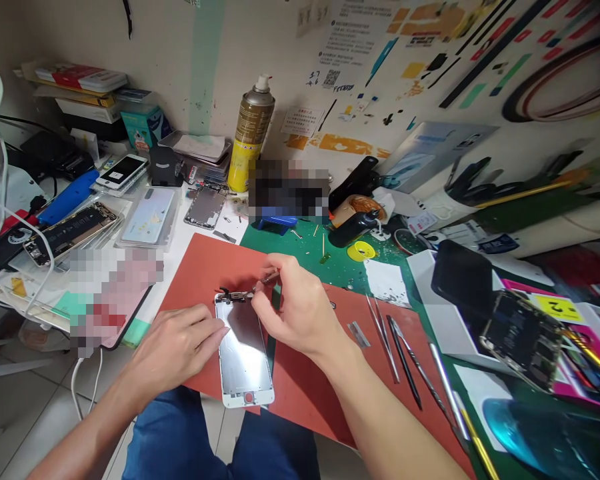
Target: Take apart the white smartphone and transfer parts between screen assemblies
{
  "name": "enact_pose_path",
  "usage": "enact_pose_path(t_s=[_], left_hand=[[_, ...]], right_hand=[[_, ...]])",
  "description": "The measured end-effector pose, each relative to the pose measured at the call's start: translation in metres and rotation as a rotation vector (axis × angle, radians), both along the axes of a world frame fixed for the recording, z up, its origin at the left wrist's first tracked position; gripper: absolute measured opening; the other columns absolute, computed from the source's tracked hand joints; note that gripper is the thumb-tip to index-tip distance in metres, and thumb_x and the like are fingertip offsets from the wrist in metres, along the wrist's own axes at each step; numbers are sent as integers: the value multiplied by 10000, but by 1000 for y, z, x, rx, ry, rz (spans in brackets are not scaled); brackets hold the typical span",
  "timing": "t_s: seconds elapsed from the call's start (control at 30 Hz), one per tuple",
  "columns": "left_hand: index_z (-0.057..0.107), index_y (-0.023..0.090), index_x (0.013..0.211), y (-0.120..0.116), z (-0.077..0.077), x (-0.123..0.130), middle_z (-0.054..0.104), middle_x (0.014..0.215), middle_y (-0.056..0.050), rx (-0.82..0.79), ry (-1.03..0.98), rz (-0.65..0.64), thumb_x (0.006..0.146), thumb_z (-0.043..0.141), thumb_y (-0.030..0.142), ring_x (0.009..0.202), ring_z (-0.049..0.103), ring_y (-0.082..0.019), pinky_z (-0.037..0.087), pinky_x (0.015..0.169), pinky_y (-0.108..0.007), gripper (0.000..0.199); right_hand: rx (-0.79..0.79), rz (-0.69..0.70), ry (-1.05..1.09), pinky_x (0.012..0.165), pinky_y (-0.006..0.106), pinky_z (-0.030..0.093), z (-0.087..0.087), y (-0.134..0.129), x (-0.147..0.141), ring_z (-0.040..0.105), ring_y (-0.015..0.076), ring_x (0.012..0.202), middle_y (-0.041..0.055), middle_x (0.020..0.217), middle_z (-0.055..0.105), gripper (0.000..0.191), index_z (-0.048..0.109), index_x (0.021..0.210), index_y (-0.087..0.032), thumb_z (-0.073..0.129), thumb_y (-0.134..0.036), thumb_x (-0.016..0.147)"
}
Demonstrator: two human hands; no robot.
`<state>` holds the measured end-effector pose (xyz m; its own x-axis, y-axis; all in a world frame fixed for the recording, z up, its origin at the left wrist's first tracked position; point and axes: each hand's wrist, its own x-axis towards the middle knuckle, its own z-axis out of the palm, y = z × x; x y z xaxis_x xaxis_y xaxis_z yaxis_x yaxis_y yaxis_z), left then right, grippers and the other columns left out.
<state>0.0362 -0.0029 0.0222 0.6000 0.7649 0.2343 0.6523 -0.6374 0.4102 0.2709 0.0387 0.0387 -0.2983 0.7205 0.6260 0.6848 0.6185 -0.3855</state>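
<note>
A white-framed phone screen assembly [247,360] lies with its silvery back facing up, its home-button end toward me and overhanging the orange-red mat's front edge. At its far end sit a small metal bracket and dark flex parts [233,295]. My left hand [193,340] is closed at the screen's left edge, thumb on the silvery surface. Over the far right corner, my right hand [293,303] pinches a slim dark tool [270,277], its tip near the bracket. Fingers partly cover the tool, so its exact kind is unclear.
Tweezers [383,337] and several slim tools lie right on the orange-red mat [300,380]. A spray can [253,133] stands at the back. Phones and an opened phone [70,233] are on the left; another opened phone [523,337] rests on a box at right.
</note>
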Motion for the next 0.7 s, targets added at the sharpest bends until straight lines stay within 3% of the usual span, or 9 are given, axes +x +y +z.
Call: enact_pose_path(t_s=[0.13,0.27,0.57,0.7], left_hand=[[740,210,1030,0,0,0,644,846,-14,-4,5,0,1115,444,273,695,601,-154,398,628,-329,315],[740,206,1019,0,0,0,635,829,-13,-2,9,0,1116,439,271,678,587,-152,387,617,-326,323],[740,203,1015,0,0,-1,636,834,-12,10,1,-6,1111,450,261,673,574,-147,389,611,-328,311],[741,207,1035,0,0,-1,650,845,-14,-1,2,-2,1110,451,261,676,584,-148,399,617,-326,305]], right_hand=[[10,-52,0,499,285,441,0,1,0,580,153,516,-28,686,620,168,504,1153,-210,553,-193,993],[20,-13,-1,560,312,499,1,0,1,644,183,611,24,792,681,219,501,1170,-197,547,-182,956],[4,-8,7,538,311,484,0,-2,1,629,177,565,-16,709,657,250,507,1220,-203,556,-189,976],[-27,5,18,538,312,485,0,-2,2,616,166,567,4,782,679,259,498,1227,-212,541,-178,975]])
